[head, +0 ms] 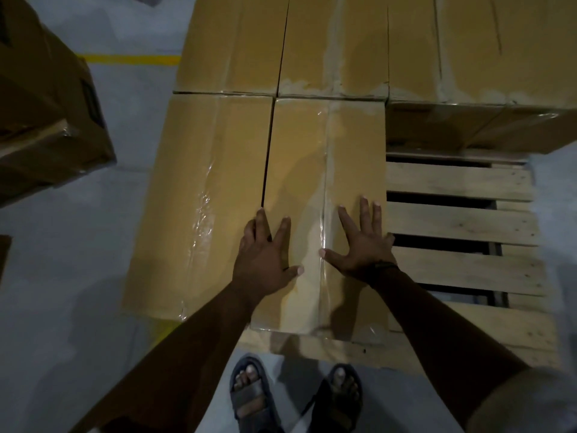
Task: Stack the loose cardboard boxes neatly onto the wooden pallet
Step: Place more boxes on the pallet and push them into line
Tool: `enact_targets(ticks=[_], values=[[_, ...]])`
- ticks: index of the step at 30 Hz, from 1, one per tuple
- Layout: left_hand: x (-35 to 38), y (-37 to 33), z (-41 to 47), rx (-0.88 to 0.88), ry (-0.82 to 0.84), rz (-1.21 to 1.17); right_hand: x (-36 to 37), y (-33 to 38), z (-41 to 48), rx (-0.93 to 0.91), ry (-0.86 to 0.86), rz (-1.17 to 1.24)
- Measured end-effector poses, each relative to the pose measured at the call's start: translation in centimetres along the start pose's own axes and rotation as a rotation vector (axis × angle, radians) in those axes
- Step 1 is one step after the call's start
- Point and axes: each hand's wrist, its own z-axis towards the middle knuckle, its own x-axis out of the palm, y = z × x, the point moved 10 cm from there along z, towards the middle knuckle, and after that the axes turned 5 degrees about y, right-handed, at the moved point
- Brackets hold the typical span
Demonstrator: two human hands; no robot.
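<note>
As the left hand (265, 260) and right hand (362, 248) press the taped box (299, 151), all fingers (364, 214) lie spread straight.

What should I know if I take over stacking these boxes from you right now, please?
Left grip and right grip: both open, palms flat on the taped brown cardboard box, middle of the near row.
Done: far-row boxes stand behind it; a matching near-left box sits beside it on the slatted wooden pallet.
Left: near-right slot bare; loose brown cardboard boxes wait on the floor, left.
</note>
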Motion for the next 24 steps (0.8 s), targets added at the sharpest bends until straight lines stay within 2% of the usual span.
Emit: enact_targets(ticks=[6, 12, 19, 24], values=[[2.4, 0.9, -4.0, -0.032, 0.055, 0.039, 3.1, -1.0, -4.8, 0.158, -0.100, 0.042], [4.3, 0.7, -6.1, -0.009, 0.162, 0.067, 7.0, -2.8, -9.3, 0.248, -0.092, 0.285], [5.0, 1.2, -7.0, 0.105, 0.187, 0.264, 8.4, -2.4, -10.5, 0.150, 0.007, 0.270], [4.5, 1.3, -7.2, 0.142, 0.173, 0.252, 8.4, -2.3, -10.4, 0.098, 0.010, 0.258]])
